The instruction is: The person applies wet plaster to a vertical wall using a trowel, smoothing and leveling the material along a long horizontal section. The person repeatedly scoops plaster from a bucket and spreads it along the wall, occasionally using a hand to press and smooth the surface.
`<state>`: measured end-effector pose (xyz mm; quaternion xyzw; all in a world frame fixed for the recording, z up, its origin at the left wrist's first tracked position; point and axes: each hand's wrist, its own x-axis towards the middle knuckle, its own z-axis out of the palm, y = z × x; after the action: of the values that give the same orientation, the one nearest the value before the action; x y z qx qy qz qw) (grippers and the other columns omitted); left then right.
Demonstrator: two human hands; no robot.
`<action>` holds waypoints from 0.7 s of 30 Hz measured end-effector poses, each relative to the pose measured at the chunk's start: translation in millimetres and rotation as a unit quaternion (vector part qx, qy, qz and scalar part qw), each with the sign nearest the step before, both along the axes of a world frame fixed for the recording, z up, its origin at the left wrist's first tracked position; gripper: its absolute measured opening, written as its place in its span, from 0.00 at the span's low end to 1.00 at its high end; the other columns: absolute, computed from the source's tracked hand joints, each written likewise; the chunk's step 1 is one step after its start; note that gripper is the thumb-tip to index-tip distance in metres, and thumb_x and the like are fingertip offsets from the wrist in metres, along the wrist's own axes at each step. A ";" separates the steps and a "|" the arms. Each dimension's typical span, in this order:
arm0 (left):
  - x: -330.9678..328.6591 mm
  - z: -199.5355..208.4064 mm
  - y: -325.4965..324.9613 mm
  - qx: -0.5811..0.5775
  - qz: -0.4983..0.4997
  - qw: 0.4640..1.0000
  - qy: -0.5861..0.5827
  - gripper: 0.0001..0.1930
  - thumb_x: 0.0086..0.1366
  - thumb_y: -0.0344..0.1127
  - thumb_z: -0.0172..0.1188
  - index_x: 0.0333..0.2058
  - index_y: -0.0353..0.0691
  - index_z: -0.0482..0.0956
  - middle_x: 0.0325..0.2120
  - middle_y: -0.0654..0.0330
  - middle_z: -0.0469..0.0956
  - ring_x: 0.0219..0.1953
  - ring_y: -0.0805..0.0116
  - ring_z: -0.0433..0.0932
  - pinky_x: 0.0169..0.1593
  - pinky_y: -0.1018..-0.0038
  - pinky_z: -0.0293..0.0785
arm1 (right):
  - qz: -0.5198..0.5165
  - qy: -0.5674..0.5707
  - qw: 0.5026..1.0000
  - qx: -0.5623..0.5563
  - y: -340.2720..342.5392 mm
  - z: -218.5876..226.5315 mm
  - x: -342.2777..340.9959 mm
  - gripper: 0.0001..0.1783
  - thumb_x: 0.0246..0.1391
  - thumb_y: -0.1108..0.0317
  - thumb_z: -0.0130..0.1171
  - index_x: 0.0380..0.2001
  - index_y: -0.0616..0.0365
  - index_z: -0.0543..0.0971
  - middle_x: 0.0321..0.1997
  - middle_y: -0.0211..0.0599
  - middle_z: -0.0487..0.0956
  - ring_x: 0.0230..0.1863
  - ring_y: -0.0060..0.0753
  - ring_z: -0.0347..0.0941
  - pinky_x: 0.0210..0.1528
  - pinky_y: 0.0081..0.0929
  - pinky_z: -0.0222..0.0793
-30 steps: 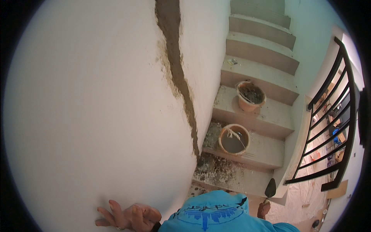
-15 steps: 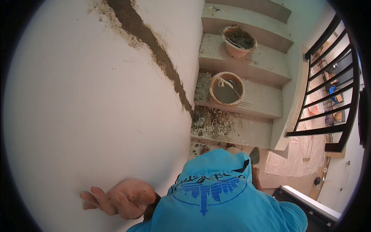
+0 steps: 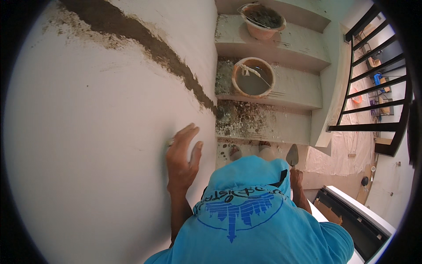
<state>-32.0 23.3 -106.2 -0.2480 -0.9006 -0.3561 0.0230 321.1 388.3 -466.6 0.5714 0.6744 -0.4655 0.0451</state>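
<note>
pressing left hand (image 3: 181, 160) flat on white wall (image 3: 88, 154), right hand (image 3: 296, 178) gripping trowel (image 3: 292, 155).

wall (image 3: 88, 145): fills the left half of the view, from 7 round to 12 o'clock
filled groove (image 3: 145, 42): runs on the wall from 11 o'clock down toward the centre, ending at the wall's edge by the steps
left hand (image 3: 182, 158): flat on the wall, just left of centre, below the groove's lower end
stairs (image 3: 290, 88): right of the wall, rising toward 12 o'clock
near bucket (image 3: 253, 77): on a step at 12 o'clock, just right of the wall's edge
far bucket (image 3: 263, 20): one step higher, behind the near bucket
debris (image 3: 246, 116): on the step below the near bucket
right hand (image 3: 296, 179): right of centre, at 4 o'clock
trowel (image 3: 292, 155): in the right hand, blade toward 12 o'clock
railing (image 3: 378, 88): at 2 to 3 o'clock, right of the stairs
</note>
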 end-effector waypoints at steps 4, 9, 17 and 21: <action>0.5 -89.3 -11.5 -0.110 -0.044 0.979 -0.165 0.19 0.67 0.37 0.60 0.54 0.34 0.76 0.51 0.44 0.77 0.53 0.42 0.76 0.56 0.55 0.73 | 0.028 -0.022 0.998 0.047 -5.9 14.4 -37.9 0.17 0.47 0.59 0.64 0.29 0.65 0.77 0.19 0.45 0.76 0.19 0.41 0.73 0.25 0.42 0.69; 18.5 -170.0 -38.2 -0.231 -0.079 0.928 -0.281 0.21 0.68 0.39 0.59 0.56 0.35 0.75 0.51 0.44 0.77 0.52 0.41 0.76 0.58 0.53 0.70 | 0.239 0.119 0.953 0.141 -33.7 65.1 -154.2 0.17 0.49 0.61 0.63 0.34 0.65 0.78 0.28 0.53 0.79 0.29 0.50 0.77 0.34 0.42 0.70; 35.7 -199.0 -45.2 -0.142 -0.066 0.957 -0.243 0.19 0.69 0.38 0.58 0.54 0.32 0.75 0.48 0.41 0.78 0.51 0.40 0.76 0.57 0.53 0.71 | 0.164 0.273 0.911 -0.261 -93.7 82.1 -292.1 0.15 0.61 0.60 0.55 0.32 0.63 0.75 0.25 0.34 0.75 0.24 0.24 0.70 0.27 0.29 0.69; 35.8 -211.5 -49.2 -0.147 -0.087 0.959 -0.226 0.19 0.69 0.37 0.57 0.54 0.32 0.75 0.47 0.41 0.78 0.50 0.40 0.76 0.56 0.53 0.71 | 0.184 0.221 0.933 -0.216 -84.2 63.0 -273.7 0.13 0.60 0.62 0.54 0.34 0.64 0.75 0.26 0.35 0.75 0.25 0.24 0.72 0.26 0.27 0.71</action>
<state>3.8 -25.9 -317.8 -0.2386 -0.8996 -0.2677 -0.2491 47.4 304.1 -403.6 0.2964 0.6441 -0.6978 0.1018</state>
